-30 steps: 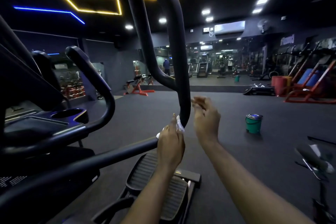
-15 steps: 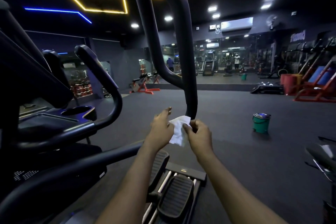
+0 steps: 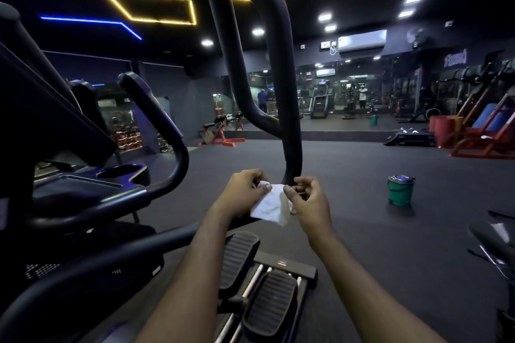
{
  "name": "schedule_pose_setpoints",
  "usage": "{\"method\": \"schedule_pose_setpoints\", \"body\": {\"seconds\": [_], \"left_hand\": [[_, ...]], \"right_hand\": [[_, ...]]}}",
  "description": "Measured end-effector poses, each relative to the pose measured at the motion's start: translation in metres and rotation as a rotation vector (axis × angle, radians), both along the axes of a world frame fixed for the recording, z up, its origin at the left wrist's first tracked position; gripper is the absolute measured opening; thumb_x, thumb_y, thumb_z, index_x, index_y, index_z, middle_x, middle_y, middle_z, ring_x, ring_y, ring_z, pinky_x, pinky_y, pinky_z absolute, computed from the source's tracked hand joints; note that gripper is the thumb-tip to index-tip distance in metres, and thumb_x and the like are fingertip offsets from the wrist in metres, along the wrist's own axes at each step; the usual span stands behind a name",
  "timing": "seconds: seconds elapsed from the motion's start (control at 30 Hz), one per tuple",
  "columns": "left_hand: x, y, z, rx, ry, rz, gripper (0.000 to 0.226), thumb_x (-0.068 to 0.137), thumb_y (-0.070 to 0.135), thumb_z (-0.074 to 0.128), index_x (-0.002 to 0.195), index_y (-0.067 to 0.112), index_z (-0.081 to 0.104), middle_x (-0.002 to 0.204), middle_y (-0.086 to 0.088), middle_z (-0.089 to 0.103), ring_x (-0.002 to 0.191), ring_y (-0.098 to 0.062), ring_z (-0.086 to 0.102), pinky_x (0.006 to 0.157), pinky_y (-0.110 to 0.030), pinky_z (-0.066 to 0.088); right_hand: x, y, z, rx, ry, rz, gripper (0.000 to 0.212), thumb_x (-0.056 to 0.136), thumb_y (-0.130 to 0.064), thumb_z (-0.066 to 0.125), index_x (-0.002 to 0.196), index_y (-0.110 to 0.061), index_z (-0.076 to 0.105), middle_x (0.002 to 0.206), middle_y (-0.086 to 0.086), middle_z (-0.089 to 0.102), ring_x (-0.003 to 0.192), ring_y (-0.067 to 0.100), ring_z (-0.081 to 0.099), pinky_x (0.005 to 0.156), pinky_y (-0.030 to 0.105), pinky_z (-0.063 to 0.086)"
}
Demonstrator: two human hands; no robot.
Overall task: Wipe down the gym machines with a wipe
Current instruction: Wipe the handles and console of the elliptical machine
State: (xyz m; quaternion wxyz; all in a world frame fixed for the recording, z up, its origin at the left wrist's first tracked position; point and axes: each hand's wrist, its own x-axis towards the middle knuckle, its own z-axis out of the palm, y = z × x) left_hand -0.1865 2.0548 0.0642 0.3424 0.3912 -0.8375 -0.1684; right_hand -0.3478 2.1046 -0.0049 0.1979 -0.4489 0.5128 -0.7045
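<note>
The left hand (image 3: 245, 192) pinches the upper left corner of the white wipe (image 3: 271, 206) between thumb and curled fingers. The right hand (image 3: 309, 200) pinches the opposite top edge the same way. The wipe hangs slack between them at the centre of the frame, off any surface, just in front of the lower end of the tall black handlebar (image 3: 287, 92).

Held only by its edges, the wipe could tear if the hands pull apart. It could also slip from one pinch and fall onto the pedals (image 3: 239, 259) directly below, or onto the floor. Once it is pressed on the handlebar, I would expect that arm to swing if it is a moving one. That would shift the pedals and throw off the stroke.

Room is uneven. The left of the frame is crowded by the console tray (image 3: 83, 184) and the curved side grip (image 3: 167, 133), whose hard edges lie near the left forearm. To the right, open floor runs out to a green bucket (image 3: 400, 191), well apart from the hands. Above, the handlebar rises out of the top of the frame.
</note>
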Motion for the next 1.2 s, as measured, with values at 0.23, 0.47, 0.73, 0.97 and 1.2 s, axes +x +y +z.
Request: {"method": "schedule_pose_setpoints", "body": {"seconds": [0.23,0.47,0.73,0.97,1.2], "left_hand": [[0.010,0.002,0.001,0.013,0.023,0.038,0.006,0.092,0.018,0.066,0.095,0.014,0.064,0.087,0.000,0.067,0.078,-0.011,0.060,0.062,-0.023,0.043],[0.015,-0.011,-0.014,0.068,0.006,0.198,0.011,0.094,0.022,0.066,0.101,0.014,0.067,0.093,-0.003,0.068,0.087,-0.017,0.060,0.063,-0.020,0.040],[0.066,-0.011,-0.023,0.144,-0.260,0.403,0.032,0.103,0.031,0.042,0.103,0.008,0.065,0.112,-0.018,0.068,0.103,-0.039,0.063,0.093,-0.044,0.052],[0.070,0.021,-0.033,-0.084,-0.601,0.480,0.051,0.109,0.042,0.024,0.115,0.012,0.065,0.122,-0.017,0.067,0.113,-0.039,0.061,0.093,-0.042,0.046],[0.073,0.025,-0.033,-0.114,-0.581,0.467,0.047,0.109,0.040,0.026,0.109,0.015,0.065,0.116,-0.015,0.068,0.106,-0.039,0.063,0.089,-0.042,0.046]], "right_hand": [[0.016,0.004,0.009,0.064,0.273,-0.228,0.010,0.092,-0.019,0.070,0.084,-0.024,0.065,0.079,-0.007,0.068,0.073,0.011,0.064,0.064,0.029,0.052],[0.071,0.013,-0.031,-0.059,0.597,-0.092,0.039,0.102,-0.022,0.051,0.141,-0.020,0.052,0.137,-0.004,0.056,0.127,0.008,0.048,0.102,0.019,0.037],[0.084,-0.004,-0.042,0.105,0.865,-0.331,0.060,0.104,-0.045,0.019,0.147,-0.013,0.046,0.159,0.007,0.039,0.153,0.020,0.018,0.126,0.033,0.003],[0.080,-0.010,-0.050,0.043,0.843,-0.266,0.057,0.106,-0.048,0.024,0.151,-0.016,0.036,0.155,0.006,0.041,0.151,0.019,0.022,0.126,0.037,0.013],[0.094,-0.009,-0.054,-0.015,0.938,-0.219,0.050,0.107,-0.046,0.023,0.135,-0.016,0.052,0.144,0.002,0.050,0.148,0.023,0.029,0.124,0.043,0.017]]}}
